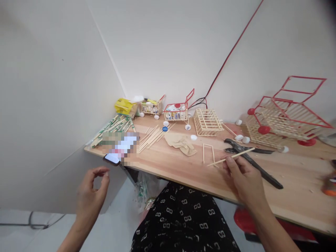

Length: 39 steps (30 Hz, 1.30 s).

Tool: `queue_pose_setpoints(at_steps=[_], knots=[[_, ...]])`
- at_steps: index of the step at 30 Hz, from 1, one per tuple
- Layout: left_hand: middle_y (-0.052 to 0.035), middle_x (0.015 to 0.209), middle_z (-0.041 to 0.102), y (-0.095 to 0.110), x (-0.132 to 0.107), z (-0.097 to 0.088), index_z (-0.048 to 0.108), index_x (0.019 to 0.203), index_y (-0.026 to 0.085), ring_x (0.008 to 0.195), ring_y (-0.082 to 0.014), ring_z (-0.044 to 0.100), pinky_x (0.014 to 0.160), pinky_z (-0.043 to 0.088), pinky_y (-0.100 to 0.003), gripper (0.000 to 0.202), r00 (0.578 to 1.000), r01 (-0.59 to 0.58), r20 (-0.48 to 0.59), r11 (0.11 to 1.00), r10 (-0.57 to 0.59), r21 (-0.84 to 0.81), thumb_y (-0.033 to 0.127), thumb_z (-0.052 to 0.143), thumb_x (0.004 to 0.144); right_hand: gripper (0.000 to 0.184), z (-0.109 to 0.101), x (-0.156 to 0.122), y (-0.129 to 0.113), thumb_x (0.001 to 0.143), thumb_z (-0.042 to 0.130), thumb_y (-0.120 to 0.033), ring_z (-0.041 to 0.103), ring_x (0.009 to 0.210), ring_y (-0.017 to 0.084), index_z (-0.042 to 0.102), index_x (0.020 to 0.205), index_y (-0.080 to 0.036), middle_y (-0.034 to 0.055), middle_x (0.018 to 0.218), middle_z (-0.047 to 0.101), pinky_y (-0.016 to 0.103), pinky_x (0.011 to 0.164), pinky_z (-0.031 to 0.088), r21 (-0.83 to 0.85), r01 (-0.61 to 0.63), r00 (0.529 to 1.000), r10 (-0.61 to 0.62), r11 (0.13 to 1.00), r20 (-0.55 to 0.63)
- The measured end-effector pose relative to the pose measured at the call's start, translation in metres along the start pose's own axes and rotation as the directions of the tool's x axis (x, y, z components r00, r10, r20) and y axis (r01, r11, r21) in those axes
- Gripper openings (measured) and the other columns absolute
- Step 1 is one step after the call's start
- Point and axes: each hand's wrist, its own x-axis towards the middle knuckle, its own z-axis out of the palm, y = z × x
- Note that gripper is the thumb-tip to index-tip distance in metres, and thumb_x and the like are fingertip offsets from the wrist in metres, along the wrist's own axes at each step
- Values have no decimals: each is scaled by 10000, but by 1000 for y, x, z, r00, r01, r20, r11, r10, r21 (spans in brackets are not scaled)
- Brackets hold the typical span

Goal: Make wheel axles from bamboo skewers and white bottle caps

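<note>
Lower left: a left hand (93, 183) raised in the air, apart from the table (296, 187), with thumb and forefinger curled into a ring, narrow at the tips, nothing seen held. Just above and right of it, a phone (112, 160) lying at the near edge, partly blurred out. Beyond that, a pile of sticks (111, 130) with green-printed wrapping.

Left of centre, a spread of loose sticks (154, 137); toward the middle, a crumpled beige cloth (180, 143).

Right of centre, a three-sided frame (204, 154) lying flat, with an open side toward the near edge. Probably weakest at the corners; best lifted by two opposite sides at once. Behind it, a slatted box (208, 121).

Next, a thin stick (243, 153), slanting over the table and crossing the frame's near end in view; cannot tell whether touching. Pinched near its middle between thumb and fingers of the right hand (235, 168). Likely very light, stiff along its length, hardly slippery, yet easy to snap if bent. Best held lightly at mid-length, or close to one end for finer steering.

Under and beyond that hand, black-handled cutters (266, 176); farther right, a red-trimmed cart (285, 117).
</note>
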Motion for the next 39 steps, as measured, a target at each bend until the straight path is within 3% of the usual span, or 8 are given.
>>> queue_pose_setpoints(at_steps=[5,11,17,22,28,33,36,39], knots=[[-47,964,642,-19,11,7,584,960,203,916,-219,599,761,459,-319,206,994,-38,100,997,32,62,342,475,854,321,4,0,-4,834,545,-512,513,596,136,600,748,-208,-5,649,567,248,567,403,7,-6,1000,6,1000,13],[-68,1015,610,-13,25,19,571,967,205,994,-233,554,790,462,-326,180,976,-170,149,984,161,56,249,438,854,335,4,-2,-8,822,540,-524,489,543,130,591,718,-210,-10,600,547,235,504,390,-13,-16,1000,16,1000,25],[-72,897,591,-2,45,21,516,798,195,939,-233,518,853,426,-360,123,941,-299,189,952,281,69,172,405,845,332,5,-2,-10,828,547,-510,459,504,115,571,704,-203,-18,564,516,224,466,371,20,-16,997,14,1000,77],[-47,861,554,0,54,22,467,780,199,859,-200,527,788,423,-309,114,935,-290,231,956,270,56,140,381,825,328,6,-3,-9,821,558,-513,455,493,108,582,709,-206,-20,561,510,212,437,364,31,-37,997,34,999,76],[-10,812,571,5,54,25,445,797,207,747,-168,551,698,413,-259,78,956,-171,247,985,156,39,161,386,820,336,5,-4,-6,809,572,-528,449,501,100,596,724,-204,-18,577,517,201,439,365,73,-57,998,55,996,32],[-8,857,610,9,56,34,436,812,208,786,-167,587,737,421,-261,54,954,-182,235,982,186,-39,180,401,841,343,6,-5,-12,784,597,-534,444,492,99,589,700,-201,-17,567,513,200,431,369,115,-96,995,96,989,8],[-22,878,630,25,49,40,484,833,202,832,-181,604,750,434,-272,68,979,-160,123,986,165,-51,195,420,851,337,6,-5,-11,785,600,-533,435,478,95,588,715,-204,-19,575,516,196,409,346,158,-134,991,134,978,11],[-31,861,640,72,32,39,565,868,195,832,-181,604,765,456,-284,162,963,-219,120,963,239,-157,145,416,830,334,5,-5,-8,803,589,-524,452,497,97,583,710,-203,-19,587,520,195,427,353,139,-112,994,112,984,8]])
